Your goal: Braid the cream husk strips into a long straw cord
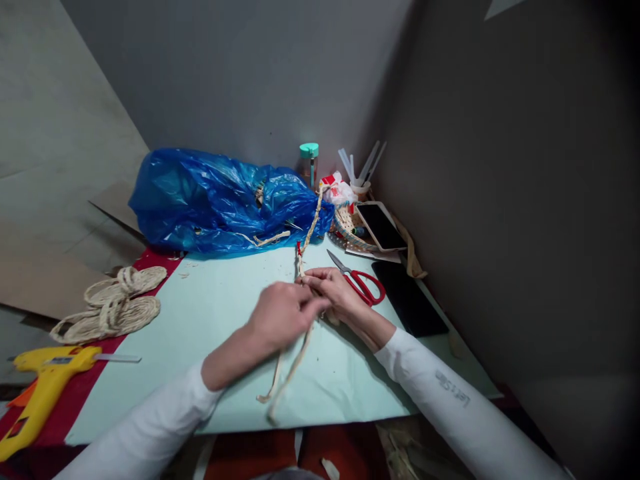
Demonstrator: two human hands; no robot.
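Observation:
A pale braided straw cord [316,223] runs from beside the blue bag down to my hands, with a bit of red tied on it. My left hand [283,312] is closed at the lower end of the braid, thumb pointing right. Against it, my right hand [333,292] pinches the braid from the right side. Loose straw strands [299,363] hang from beneath my hands toward the table's front edge. Exactly which strands each hand grips is hidden by the fingers. Red-handled scissors [367,287] lie just right of my right hand.
A blue plastic bag [215,207] fills the back left. Woven straw sandals [117,307] and a yellow glue gun [55,373] lie at the left. On the right are a black flat slab [413,300], a phone [383,225], a basket [350,230] and a cup of glue sticks [361,190].

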